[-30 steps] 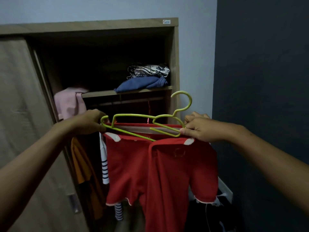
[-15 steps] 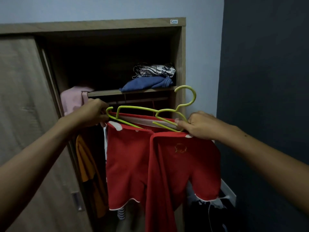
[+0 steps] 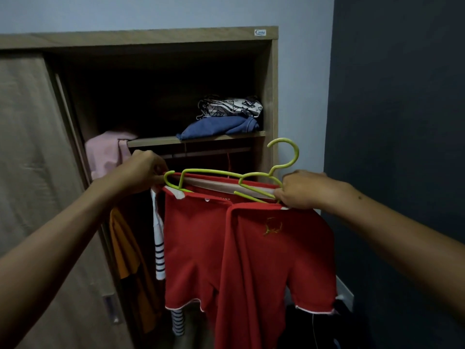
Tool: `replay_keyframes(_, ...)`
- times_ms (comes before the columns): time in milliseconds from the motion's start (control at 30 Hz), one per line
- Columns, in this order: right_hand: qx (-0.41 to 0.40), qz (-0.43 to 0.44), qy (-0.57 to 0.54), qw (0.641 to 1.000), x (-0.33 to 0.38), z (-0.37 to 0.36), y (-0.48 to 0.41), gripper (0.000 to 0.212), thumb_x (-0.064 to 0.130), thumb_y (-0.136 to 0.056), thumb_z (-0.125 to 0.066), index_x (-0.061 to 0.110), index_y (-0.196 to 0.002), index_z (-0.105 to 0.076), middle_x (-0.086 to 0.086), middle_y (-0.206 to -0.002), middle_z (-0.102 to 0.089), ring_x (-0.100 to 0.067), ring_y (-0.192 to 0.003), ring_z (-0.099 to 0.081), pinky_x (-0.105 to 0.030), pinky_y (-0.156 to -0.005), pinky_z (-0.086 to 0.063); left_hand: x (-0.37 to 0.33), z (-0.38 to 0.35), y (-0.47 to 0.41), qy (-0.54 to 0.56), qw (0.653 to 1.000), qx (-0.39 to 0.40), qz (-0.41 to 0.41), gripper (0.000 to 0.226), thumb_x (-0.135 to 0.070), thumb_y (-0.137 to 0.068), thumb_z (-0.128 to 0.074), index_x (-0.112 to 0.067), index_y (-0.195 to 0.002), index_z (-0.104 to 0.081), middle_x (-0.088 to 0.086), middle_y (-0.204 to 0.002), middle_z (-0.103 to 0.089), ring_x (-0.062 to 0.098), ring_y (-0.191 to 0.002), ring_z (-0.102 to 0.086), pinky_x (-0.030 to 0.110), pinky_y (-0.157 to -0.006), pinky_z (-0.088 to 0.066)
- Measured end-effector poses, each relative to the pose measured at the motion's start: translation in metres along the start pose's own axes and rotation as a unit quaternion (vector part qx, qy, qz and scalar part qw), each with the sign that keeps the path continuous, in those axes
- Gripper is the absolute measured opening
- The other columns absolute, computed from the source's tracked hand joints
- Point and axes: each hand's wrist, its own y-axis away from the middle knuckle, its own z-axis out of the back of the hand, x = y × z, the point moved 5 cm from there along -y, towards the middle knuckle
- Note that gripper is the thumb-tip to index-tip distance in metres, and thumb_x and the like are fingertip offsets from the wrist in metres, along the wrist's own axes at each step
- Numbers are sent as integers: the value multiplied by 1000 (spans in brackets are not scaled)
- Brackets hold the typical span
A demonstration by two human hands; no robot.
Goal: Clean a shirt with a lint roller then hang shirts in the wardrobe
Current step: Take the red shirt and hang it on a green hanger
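Left hand (image 3: 143,172) and right hand (image 3: 302,190) lifted hanger (image 3: 289,162) and shirt (image 3: 191,235) slightly.

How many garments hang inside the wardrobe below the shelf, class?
2: an orange garment at the left and a striped one beside it, just left of the held red shirt. More may be hidden in the dark.

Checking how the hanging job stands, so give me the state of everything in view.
Red shirt, held up on the green hanger, not yet on the rail.
Green hanger, held at both ends, hook free.
Left hand, gripping the hanger's left end.
Right hand, gripping the hanger's right end.
Wardrobe, open.
Blue garment, folded on the shelf.
Orange shirt, hanging inside.
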Motion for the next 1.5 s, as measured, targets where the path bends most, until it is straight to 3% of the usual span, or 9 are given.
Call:
replay_keyframes(167, 19, -1, 62, 998, 8, 5, 0, 25, 34, -97, -53, 22, -77, -45, 3, -85, -46, -24, -96, -48, -54, -93, -39, -16, -8, -7, -129, 991, 19, 1, 13, 0, -85, -68, -9, -95, -72, 14, -90, -69, 34, -87, -70, 47, -88, -57)
replay_keyframes(433, -93, 83, -244, 962, 17, 7, 1, 18, 20, -96, -55, 28, -81, -62, 7, -76, -60, -8, -68, -55, -24, -60, -40, -19, -3, -9, -156, 987, 20, 28, 16, -19, -83, -76, -11, -96, -70, 17, -96, -63, 42, -94, -68, 40, -72, -53)
replay_keyframes(567, -94, 177, -571, 796, 13, 2, 3, 28, -3, -77, -67, 7, -103, -68, -18, -104, -71, -20, -83, -63, -35, -70, -49, -26, -5, -3, -118, 991, 38, 49, 17, -21, -88, -73, -12, -82, -61, 20, -99, -64, 42, -93, -67, 36, -66, -47)
replay_keyframes(667, -100, 231, -699, 669, 13, 1, 7, 21, 14, -82, -76, 5, -98, -65, -16, -91, -72, -24, -91, -70, -35, -82, -58, -26, -4, 0, -86, 994, 31, 63, 22, -10, -92, -60, -11, -72, -54, 24, -98, -65, 43, -92, -67, 37, -66, -48)
replay_keyframes(800, -191, 164, -804, 539, -5, 6, 5, 43, 53, -78, -62, 15, -97, -57, 4, -44, -44, -12, -45, -55, -31, -55, -44, -26, 2, 4, -50, 997, 15, 55, 17, -6, -90, -53, -12, -75, -59, 24, -99, -64, 44, -92, -65, 40, -71, -51)
replay_keyframes(867, -212, 148, -815, 519, -17, 11, 2, 44, 60, -86, -53, 17, -94, -57, 5, -38, -32, -11, -31, -34, -39, -53, -22, -26, 8, 3, -20, 999, 6, 35, 23, -7, -88, -56, -21, -70, -61, 22, -96, -65, 41, -88, -65, 41, -74, -55)
replay_keyframes(933, -226, 166, -777, 564, -22, 17, 0, 41, 54, -96, -47, 16, -87, -57, 3, -37, -29, -12, -28, -23, -49, -55, -9, -24, 12, 2, -4, 1000, -4, 17, 26, -4, -88, -58, -20, -68, -65, 20, -91, -68, 37, -86, -64, 40, -74, -54)
replay_keyframes(1133, -226, 179, -579, 763, -16, 33, 1, 39, 34, -107, -42, 6, -84, -58, -6, -42, -32, -14, -33, -26, -22, -38, -23, -20, 26, 5, 16, 999, -40, -7, 16, -6, -92, -63, -9, -96, -79, 11, -89, -73, 20, -79, -59, 27, -70, -40)
replay_keyframes(1500, 4, 239, -186, 953, 56, 54, -4, 38, 46, -94, -63, 18, -70, -71, 7, -49, -50, -8, -45, -44, -23, -47, -36, -79, 14, 20, 71, 994, -16, -84, 18, -17, -84, -63, -18, -72, -77, 4, -61, -70, 11, -59, -64, 27, -55, -51)
